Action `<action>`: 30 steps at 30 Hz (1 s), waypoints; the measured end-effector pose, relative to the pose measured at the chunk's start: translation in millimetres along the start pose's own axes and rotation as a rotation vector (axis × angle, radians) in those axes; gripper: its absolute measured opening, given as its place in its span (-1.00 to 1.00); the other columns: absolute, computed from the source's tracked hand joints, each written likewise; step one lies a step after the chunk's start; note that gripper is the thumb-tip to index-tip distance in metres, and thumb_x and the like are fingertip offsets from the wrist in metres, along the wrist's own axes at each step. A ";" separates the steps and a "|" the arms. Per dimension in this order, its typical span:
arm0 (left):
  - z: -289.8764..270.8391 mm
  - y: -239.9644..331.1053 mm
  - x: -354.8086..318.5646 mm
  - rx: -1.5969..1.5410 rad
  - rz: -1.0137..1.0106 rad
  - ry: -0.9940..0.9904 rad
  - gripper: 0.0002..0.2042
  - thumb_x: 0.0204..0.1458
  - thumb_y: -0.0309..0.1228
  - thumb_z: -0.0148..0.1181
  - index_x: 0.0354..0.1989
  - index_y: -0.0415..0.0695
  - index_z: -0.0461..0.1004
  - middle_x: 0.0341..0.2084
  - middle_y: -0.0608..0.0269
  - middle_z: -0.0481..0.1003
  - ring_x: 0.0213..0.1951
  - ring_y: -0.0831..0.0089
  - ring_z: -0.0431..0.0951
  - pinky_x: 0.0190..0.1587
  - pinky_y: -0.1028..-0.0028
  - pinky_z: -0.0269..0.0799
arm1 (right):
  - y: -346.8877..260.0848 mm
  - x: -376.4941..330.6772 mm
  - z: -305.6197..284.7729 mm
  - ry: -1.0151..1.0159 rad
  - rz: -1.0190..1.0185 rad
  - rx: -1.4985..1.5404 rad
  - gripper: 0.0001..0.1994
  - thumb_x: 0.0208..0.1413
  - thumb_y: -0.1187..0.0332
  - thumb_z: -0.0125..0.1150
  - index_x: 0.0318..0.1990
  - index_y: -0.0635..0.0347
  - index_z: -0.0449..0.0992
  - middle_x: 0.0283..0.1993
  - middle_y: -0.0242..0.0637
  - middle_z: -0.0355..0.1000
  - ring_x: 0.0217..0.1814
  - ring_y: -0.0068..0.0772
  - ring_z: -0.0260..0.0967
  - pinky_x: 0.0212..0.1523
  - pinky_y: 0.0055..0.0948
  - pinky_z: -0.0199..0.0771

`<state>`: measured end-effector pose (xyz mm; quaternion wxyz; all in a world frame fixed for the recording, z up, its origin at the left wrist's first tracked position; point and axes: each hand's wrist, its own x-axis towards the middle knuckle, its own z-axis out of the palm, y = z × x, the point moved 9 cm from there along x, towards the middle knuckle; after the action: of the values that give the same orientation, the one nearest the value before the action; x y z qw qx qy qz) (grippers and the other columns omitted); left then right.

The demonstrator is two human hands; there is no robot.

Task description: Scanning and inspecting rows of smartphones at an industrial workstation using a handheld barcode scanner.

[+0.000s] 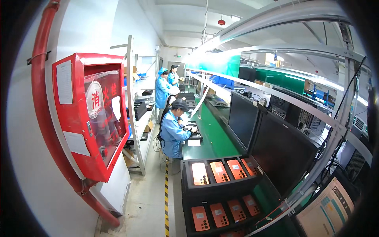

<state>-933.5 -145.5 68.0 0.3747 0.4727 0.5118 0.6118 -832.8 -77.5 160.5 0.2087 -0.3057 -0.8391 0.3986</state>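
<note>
Neither of my hands shows in the head view. Nearest in front of me, a black foam tray (209,189) holds several orange phones (219,172), backs up, each in its own slot. The leftmost phone (199,173) there looks almost white in the glare. Below and nearer, a second black tray (188,221) carries more orange phones (200,218) with dark round camera lenses. Small pale labels sit on many of the phone backs.
A green-topped bench (221,146) runs ahead, with dark monitors (282,152) and a lit screen (327,209) at right. A seated co-worker (173,128) works there; two people (162,91) stand beyond. A red fire cabinet (75,118), red pipe (41,87) and shelf rack (132,106) line the left.
</note>
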 end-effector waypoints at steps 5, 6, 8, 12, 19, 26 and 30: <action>14.9 -18.2 -9.4 -0.181 -0.015 -0.020 -0.68 -0.20 -0.47 0.10 -0.18 -0.18 0.40 -0.30 0.17 0.45 -0.21 0.41 0.38 -0.13 0.35 0.34 | -2.8 -17.9 -2.2 0.052 -0.100 -0.156 -0.74 0.13 0.18 0.12 -0.27 0.21 0.56 -0.26 -0.03 0.49 -0.22 -0.07 0.45 -0.19 -0.25 0.39; 18.5 -15.9 -12.8 -0.238 0.002 -0.018 -0.70 -0.17 -0.49 0.09 -0.17 -0.17 0.40 -0.30 0.16 0.45 -0.20 0.41 0.39 -0.12 0.35 0.34 | -1.9 -22.5 -1.7 0.055 -0.091 -0.157 -0.74 0.13 0.18 0.12 -0.27 0.21 0.56 -0.26 -0.03 0.49 -0.22 -0.07 0.45 -0.19 -0.25 0.39; 14.4 14.0 -11.9 -0.130 0.021 -0.030 -0.71 -0.16 -0.48 0.10 -0.19 -0.17 0.41 -0.33 0.17 0.45 -0.22 0.40 0.40 -0.14 0.36 0.36 | 8.0 -37.2 -8.9 0.128 0.007 -0.126 -0.72 0.13 0.16 0.10 -0.25 0.20 0.56 -0.23 0.00 0.48 -0.19 -0.09 0.44 -0.15 -0.23 0.41; 7.5 9.4 23.2 -0.195 -0.033 0.059 -0.84 -0.14 -0.45 0.21 -0.34 -0.15 0.46 -0.52 0.24 0.46 -0.37 0.41 0.43 -0.32 0.35 0.41 | 4.1 -63.3 -36.4 0.251 0.134 -0.125 -0.70 0.13 0.16 0.07 -0.23 0.21 0.55 -0.21 0.04 0.47 -0.18 -0.13 0.44 -0.14 -0.22 0.42; -10.4 98.8 49.1 0.498 0.160 0.321 -0.62 -0.18 -0.61 0.10 -0.08 -0.25 0.41 -0.09 -0.08 0.43 0.03 -0.02 0.39 0.15 0.21 0.25 | 191.6 -201.7 -122.8 0.885 0.625 0.492 -0.72 0.15 0.32 0.10 -0.02 0.21 0.36 -0.25 -0.39 0.37 -0.23 -0.63 0.27 -0.26 -0.59 0.32; 79.3 34.0 -6.5 0.232 -0.355 0.065 -0.83 0.03 -0.60 0.06 -0.18 -0.27 0.44 -0.37 0.22 0.54 -0.37 0.58 0.53 -0.30 0.61 0.43 | 325.7 -344.2 -128.9 0.940 0.869 -0.071 -0.51 -0.07 0.33 0.29 0.02 0.32 0.30 -0.04 -0.07 0.35 0.01 -0.11 0.31 0.05 -0.24 0.27; 131.5 20.0 -22.6 0.212 -0.514 -0.014 -0.88 0.05 -0.57 0.07 -0.24 -0.29 0.44 -0.38 0.26 0.53 -0.32 0.58 0.52 -0.27 0.59 0.42 | 326.3 -303.1 -145.4 0.800 0.913 -0.186 -0.48 -0.11 0.29 0.32 0.01 0.29 0.32 -0.11 0.11 0.41 -0.04 0.11 0.36 -0.02 -0.16 0.34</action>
<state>-800.4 -134.9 87.1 0.4694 0.3684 0.6735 0.4363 -413.3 -43.0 -45.2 0.2881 -0.7772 -0.5112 0.2272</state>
